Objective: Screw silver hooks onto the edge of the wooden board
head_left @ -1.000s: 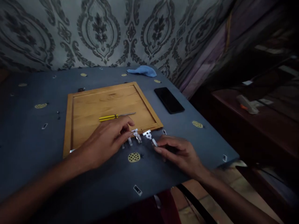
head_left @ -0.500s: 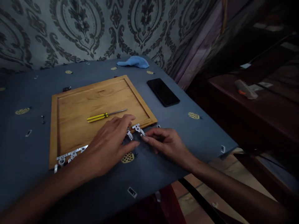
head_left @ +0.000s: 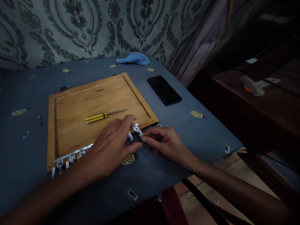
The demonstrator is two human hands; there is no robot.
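A silver metal bracket (head_left: pixel 136 128) with a holed T-shaped plate lies at the front edge of the wooden panel (head_left: pixel 105 90). My right hand (head_left: pixel 164 139) pinches its near end between thumb and fingers. My left hand (head_left: pixel 114 142) is spread over the same edge, thumb apart from the index finger, close to another bracket (head_left: pixel 130 136); its remaining fingers are hidden. More such brackets (head_left: pixel 71 156) sit in a row along the panel's front left edge, partly covered by my left forearm. On the panel rests a yellow-and-black-handled screwdriver (head_left: pixel 105 115).
The blue tablecloth (head_left: pixel 131 190) has a pineapple print. A black phone (head_left: pixel 164 90) lies right of the panel, and a blue cloth (head_left: pixel 133 58) is at the back near the patterned curtain (head_left: pixel 77 28). Small dark pieces (head_left: pixel 40 120) lie to the left.
The bracket in my right hand has shifted slightly left, toward my left hand. The camera view has moved a little; the screwdriver remains on the panel.
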